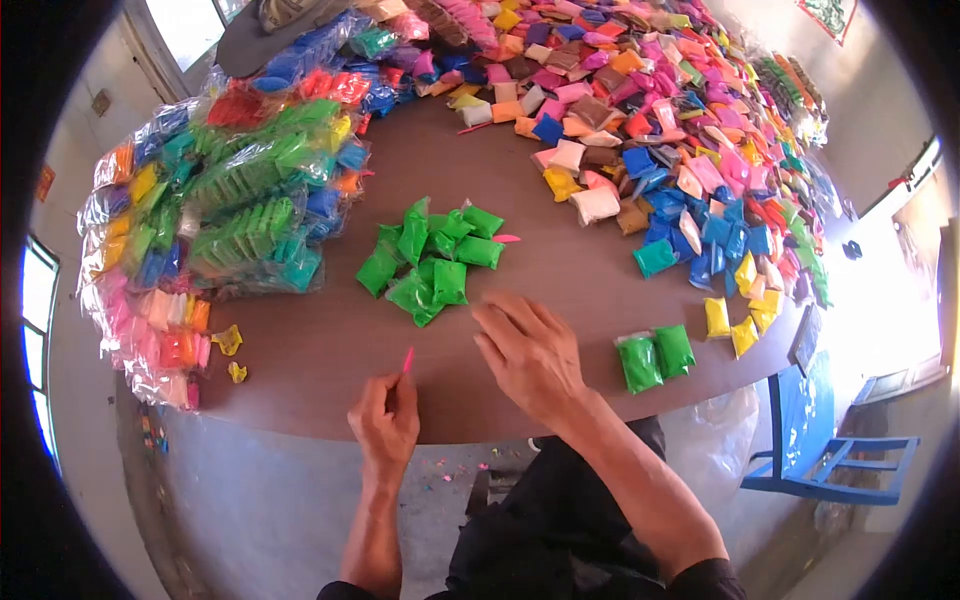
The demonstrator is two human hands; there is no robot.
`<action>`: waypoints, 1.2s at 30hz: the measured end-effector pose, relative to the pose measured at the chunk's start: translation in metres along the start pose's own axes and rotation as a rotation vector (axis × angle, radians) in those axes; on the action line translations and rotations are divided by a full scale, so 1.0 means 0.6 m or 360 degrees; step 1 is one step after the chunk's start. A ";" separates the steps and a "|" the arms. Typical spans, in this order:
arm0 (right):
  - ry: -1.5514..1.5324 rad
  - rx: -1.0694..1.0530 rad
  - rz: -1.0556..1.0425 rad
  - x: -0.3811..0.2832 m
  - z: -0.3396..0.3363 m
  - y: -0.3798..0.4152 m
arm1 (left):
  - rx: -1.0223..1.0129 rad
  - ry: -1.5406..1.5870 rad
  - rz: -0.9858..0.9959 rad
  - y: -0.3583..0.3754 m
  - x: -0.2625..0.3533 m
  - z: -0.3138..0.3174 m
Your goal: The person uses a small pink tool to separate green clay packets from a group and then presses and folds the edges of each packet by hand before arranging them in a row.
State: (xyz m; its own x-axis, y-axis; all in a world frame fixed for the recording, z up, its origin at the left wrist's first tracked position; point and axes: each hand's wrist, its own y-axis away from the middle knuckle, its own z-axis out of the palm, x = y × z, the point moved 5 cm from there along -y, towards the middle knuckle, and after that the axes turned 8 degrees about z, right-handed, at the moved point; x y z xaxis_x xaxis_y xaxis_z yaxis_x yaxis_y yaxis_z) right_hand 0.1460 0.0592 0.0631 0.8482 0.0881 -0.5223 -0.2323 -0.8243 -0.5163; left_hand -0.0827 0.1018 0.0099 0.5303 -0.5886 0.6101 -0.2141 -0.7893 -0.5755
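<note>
My left hand [388,415] is near the table's front edge, thumb and fingers pinched on a small pink plastic stick [408,360] that points up. My right hand [530,350] hovers over the table to the right, fingers loosely apart, holding nothing that I can see. Just beyond it lies a loose cluster of green packets [450,282] in clear wrap. Another pink stick [508,238] pokes out at the cluster's right side. Two more green packets [640,362] lie side by side to the right of my right hand.
Clear bags of coloured packets [245,235] are stacked on the left. A big heap of loose packets [640,130] covers the back and right. Yellow scraps [228,340] lie at the left edge. A blue chair [810,440] stands at right, beyond the brown table [420,165].
</note>
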 end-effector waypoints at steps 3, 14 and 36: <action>-0.0021 -0.0019 -0.0015 -0.003 0.055 -0.046 | 0.0005 0.0010 -0.0033 0.002 0.002 -0.001; 0.0226 -0.0080 -0.0149 0.003 0.024 0.024 | -0.0027 0.0057 -0.0156 0.010 -0.010 -0.003; 0.0538 -0.0679 -0.0035 -0.058 -0.015 0.166 | -0.0074 0.0094 -0.0126 0.007 -0.006 0.000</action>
State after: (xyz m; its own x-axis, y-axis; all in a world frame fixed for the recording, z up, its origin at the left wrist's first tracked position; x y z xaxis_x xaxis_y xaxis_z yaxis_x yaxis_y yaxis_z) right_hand 0.0977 -0.0309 0.0356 0.9728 -0.0187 -0.2308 -0.0585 -0.9842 -0.1668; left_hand -0.0854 0.1005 0.0055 0.4979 -0.5321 0.6848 -0.2120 -0.8404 -0.4988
